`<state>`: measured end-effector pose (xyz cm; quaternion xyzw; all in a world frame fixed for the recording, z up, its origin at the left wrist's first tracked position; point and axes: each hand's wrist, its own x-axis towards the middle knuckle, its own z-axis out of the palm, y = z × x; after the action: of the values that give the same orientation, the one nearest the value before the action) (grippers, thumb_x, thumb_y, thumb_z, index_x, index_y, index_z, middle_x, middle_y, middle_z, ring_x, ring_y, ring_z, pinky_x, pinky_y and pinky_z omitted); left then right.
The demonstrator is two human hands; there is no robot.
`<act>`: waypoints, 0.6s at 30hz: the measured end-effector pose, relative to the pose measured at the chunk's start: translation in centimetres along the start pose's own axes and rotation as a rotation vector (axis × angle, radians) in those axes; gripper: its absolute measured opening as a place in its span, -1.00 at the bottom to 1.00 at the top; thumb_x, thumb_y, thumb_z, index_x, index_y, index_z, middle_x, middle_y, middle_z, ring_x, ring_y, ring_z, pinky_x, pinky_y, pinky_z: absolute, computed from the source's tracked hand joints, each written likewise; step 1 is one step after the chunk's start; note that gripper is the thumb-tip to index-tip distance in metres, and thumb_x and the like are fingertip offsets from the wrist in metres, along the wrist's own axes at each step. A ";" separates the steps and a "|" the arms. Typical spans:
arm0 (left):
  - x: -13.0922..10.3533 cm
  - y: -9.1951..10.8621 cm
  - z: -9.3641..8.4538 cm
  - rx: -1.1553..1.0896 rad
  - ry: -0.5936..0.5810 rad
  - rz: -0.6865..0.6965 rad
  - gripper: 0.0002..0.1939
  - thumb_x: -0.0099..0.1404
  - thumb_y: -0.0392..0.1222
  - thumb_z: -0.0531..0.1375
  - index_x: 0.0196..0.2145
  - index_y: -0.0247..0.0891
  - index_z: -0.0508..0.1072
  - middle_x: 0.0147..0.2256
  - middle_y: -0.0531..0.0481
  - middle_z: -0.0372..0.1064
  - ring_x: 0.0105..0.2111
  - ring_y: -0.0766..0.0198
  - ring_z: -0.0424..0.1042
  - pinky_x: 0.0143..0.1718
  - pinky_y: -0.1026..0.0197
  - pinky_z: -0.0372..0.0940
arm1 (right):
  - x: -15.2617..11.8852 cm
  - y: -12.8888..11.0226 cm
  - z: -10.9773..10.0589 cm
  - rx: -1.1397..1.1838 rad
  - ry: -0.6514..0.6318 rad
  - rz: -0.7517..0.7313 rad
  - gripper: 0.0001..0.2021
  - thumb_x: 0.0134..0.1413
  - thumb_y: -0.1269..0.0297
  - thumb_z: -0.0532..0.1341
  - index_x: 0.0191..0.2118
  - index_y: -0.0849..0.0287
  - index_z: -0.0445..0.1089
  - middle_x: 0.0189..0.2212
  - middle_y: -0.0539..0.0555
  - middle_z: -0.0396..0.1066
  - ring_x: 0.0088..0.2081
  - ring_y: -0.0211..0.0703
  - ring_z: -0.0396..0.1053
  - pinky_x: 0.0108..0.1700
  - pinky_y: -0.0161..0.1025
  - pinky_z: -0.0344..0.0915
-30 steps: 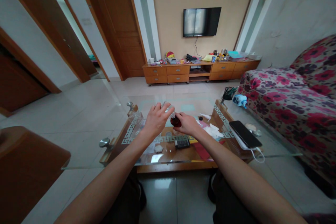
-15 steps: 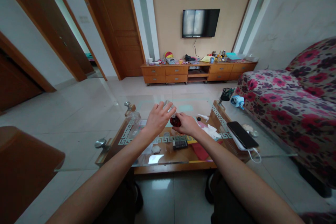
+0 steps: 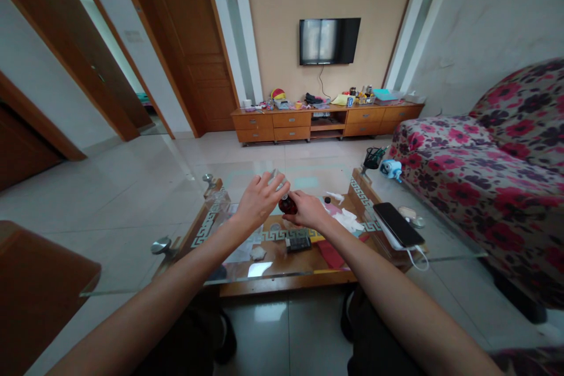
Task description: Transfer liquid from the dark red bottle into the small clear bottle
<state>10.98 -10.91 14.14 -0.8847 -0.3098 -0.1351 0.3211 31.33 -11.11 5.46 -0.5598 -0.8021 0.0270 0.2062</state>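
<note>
Over the glass coffee table (image 3: 132, 264), my two hands meet at about the middle. My right hand (image 3: 308, 210) is wrapped round a small dark reddish-brown bottle (image 3: 288, 206), its neck tilted up and to the left. Fingers of my left hand (image 3: 256, 202) are closed from above on a clear, see-through object (image 3: 277, 177), which looks like a plastic or glass container. Its lower end is against or just beside the bottle's neck; my fingers hide the exact contact. Below the hands, a black box-like item (image 3: 298, 243) and a whitish lump (image 3: 258, 254) show at the table.
A black phone (image 3: 399, 224) lies on a white object with a cable at the right of the table. White tissues (image 3: 349, 220) and a red item (image 3: 330, 254) show nearer the middle. Beyond the right edge are a blue-and-white toy (image 3: 390, 170) and a floral sofa (image 3: 467, 158).
The whole view has shifted slightly, so most things sit a little further left. Both hands keep the same hold on the bottle and the clear container.
</note>
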 end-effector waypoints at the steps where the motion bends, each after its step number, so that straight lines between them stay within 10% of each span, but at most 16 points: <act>1: 0.2 0.0 -0.2 0.009 -0.007 0.021 -0.64 0.46 -0.34 0.13 0.15 -0.11 0.44 0.22 -0.17 0.35 0.03 -0.09 0.35 -0.09 -0.06 0.21 | 0.0 0.1 0.1 0.007 0.005 -0.001 -0.28 0.10 -0.07 0.45 0.28 0.07 0.26 0.13 0.20 0.45 0.06 0.11 0.49 0.09 -0.10 0.35; 18: 3.6 1.4 -1.3 0.083 -0.047 0.183 -0.70 0.49 -0.29 0.14 0.13 -0.18 0.47 0.21 -0.19 0.37 0.13 -0.10 0.34 -0.03 -0.06 0.25 | -0.9 2.0 -0.1 0.060 0.072 0.032 -0.34 0.07 -0.14 0.45 0.18 0.08 0.36 0.08 0.19 0.51 0.00 0.12 0.52 0.00 -0.10 0.38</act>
<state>14.63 -10.89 16.03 -0.8982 -0.2402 -0.0717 0.3610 33.44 -11.23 4.70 -0.5668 -0.7839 0.0343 0.2511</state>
